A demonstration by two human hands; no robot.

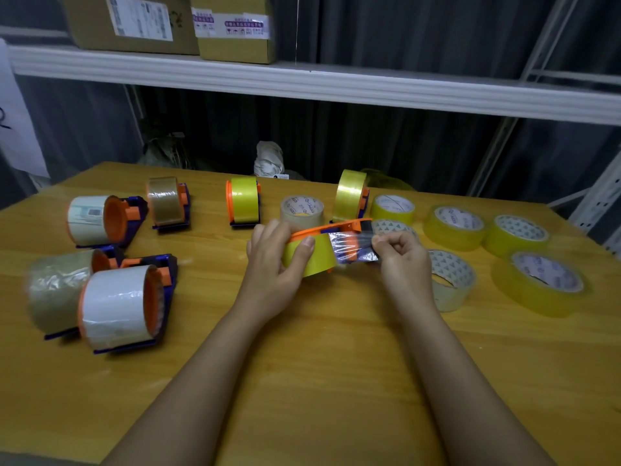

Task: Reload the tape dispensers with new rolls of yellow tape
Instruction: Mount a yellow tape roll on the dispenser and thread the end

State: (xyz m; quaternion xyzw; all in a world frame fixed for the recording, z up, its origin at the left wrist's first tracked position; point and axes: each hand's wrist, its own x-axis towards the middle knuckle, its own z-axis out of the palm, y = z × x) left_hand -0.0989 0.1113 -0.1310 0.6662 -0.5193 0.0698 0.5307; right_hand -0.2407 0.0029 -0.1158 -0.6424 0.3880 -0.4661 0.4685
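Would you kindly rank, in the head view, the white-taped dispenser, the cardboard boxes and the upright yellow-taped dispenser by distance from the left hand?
1. Upright yellow-taped dispenser: just behind the left hand.
2. White-taped dispenser: near table edge, far left.
3. Cardboard boxes: up on the shelf, beyond the table.

- Wooden table (302,381)
- Loaded tape dispensers (168,205) lying left and at the back
- Loose yellow tape rolls (537,284) lying flat at right
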